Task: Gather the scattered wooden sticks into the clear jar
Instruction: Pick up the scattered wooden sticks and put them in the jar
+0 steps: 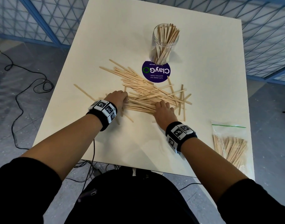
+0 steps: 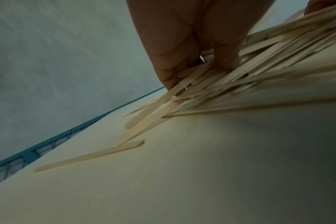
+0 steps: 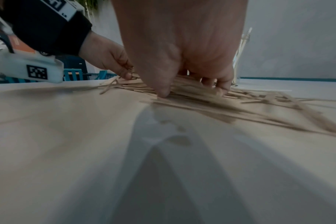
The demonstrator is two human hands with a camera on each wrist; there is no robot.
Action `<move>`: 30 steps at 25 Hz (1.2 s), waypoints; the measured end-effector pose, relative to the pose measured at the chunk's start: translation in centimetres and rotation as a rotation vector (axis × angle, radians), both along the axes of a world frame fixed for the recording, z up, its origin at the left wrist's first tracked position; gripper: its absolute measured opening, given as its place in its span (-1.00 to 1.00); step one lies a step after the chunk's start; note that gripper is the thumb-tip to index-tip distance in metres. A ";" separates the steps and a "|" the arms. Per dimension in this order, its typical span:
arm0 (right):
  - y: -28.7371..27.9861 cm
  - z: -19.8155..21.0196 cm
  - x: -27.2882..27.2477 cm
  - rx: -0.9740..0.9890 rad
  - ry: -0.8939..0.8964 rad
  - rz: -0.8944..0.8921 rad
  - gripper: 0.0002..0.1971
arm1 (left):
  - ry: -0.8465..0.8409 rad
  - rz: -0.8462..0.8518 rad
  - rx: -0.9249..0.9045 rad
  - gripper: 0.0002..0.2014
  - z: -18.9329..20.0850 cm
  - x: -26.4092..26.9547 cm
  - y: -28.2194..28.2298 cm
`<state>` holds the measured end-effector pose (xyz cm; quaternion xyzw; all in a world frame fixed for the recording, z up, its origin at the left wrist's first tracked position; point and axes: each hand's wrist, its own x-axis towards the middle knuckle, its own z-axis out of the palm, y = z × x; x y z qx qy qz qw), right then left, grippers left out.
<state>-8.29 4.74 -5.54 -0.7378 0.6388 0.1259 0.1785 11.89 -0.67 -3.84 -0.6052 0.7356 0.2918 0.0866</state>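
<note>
A loose heap of flat wooden sticks [image 1: 148, 92] lies in the middle of the white table [image 1: 115, 34]. Behind it stands the clear jar [image 1: 164, 44], upright and partly filled with sticks. My left hand [image 1: 120, 98] grips the left ends of a bundle in the heap; the left wrist view shows its fingers [image 2: 182, 60] curled round the sticks [image 2: 240, 72]. My right hand [image 1: 163, 109] grips the same bundle from the near side, thumb and fingers [image 3: 220, 84] curled over the sticks [image 3: 197, 92] low on the tabletop.
A purple round sticker [image 1: 156, 71] lies flat in front of the jar. A zip bag of more sticks [image 1: 230, 144] lies at the table's right near edge. Single sticks [image 1: 83, 92] lie loose left of the heap. Cables [image 1: 25, 88] run over the floor to the left.
</note>
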 end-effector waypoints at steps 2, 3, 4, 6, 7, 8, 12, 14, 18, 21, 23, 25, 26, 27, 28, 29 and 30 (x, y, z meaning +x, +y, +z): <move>-0.2 0.2 0.0 0.019 -0.019 -0.041 -0.62 | -0.008 0.007 -0.032 -0.65 0.2 -0.2 -0.2; -0.4 0.4 -0.1 0.031 -0.026 -0.065 -0.61 | -0.020 0.007 -0.053 -0.70 0.5 -0.4 -0.4; -0.5 0.7 -0.3 0.036 -0.027 -0.083 -0.60 | -0.031 0.009 -0.064 -0.71 0.7 -0.5 -0.5; -0.6 1.0 -0.6 0.033 -0.026 -0.104 -0.59 | -0.039 0.031 -0.081 -0.71 1.2 -0.7 -0.8; -0.6 1.2 -0.7 0.028 -0.029 -0.114 -0.59 | -0.022 0.050 -0.099 -0.73 1.4 -0.7 -0.9; -0.7 1.3 -0.8 0.017 -0.032 -0.123 -0.60 | 0.014 0.073 -0.119 -0.74 1.5 -0.7 -1.0; -1.5 2.0 -1.4 -0.034 -0.096 -0.186 -0.62 | 0.256 0.253 -0.201 -0.75 2.0 -1.5 -1.5; -1.9 2.5 -1.7 -0.059 -0.176 -0.257 -0.66 | 0.373 0.381 -0.201 -0.74 2.4 -2.2 -1.8; -2.2 3.1 -2.6 -0.078 -0.312 -0.445 -0.73 | 0.580 0.540 -0.137 -0.71 2.5 -3.5 -2.8; -2.6 3.9 -3.3 -0.118 -0.419 -0.577 -0.73 | 0.753 0.631 -0.027 -0.68 2.9 -5.1 -3.7; -3.0 4.7 -3.5 -0.128 -0.449 -0.626 -0.68 | 0.911 0.738 0.049 -0.70 3.7 -6.5 -3.9; -3.4 5.4 -3.4 -0.126 -0.477 -0.657 -0.70 | 1.041 0.832 0.115 -0.81 4.7 -8.0 -3.8; -3.7 5.6 -3.2 -0.127 -0.521 -0.687 -0.73 | 1.082 0.869 0.129 -0.84 4.9 -8.9 -3.9; -3.9 5.9 -2.9 -0.131 -0.567 -0.716 -0.75 | 1.104 0.898 0.136 -0.83 5.2 -9.7 -4.0; -4.2 6.1 -2.5 -0.126 -0.601 -0.729 -0.75 | 1.122 0.925 0.136 -0.81 5.3 -10.4 -4.1; -4.4 6.2 -2.1 -0.113 -0.621 -0.725 -0.74 | 1.122 0.941 0.143 -0.80 5.4 -11.0 -4.2; -4.6 6.4 -1.8 -0.098 -0.644 -0.717 -0.74 | 1.125 0.945 0.154 -0.79 5.5 -11.5 -4.4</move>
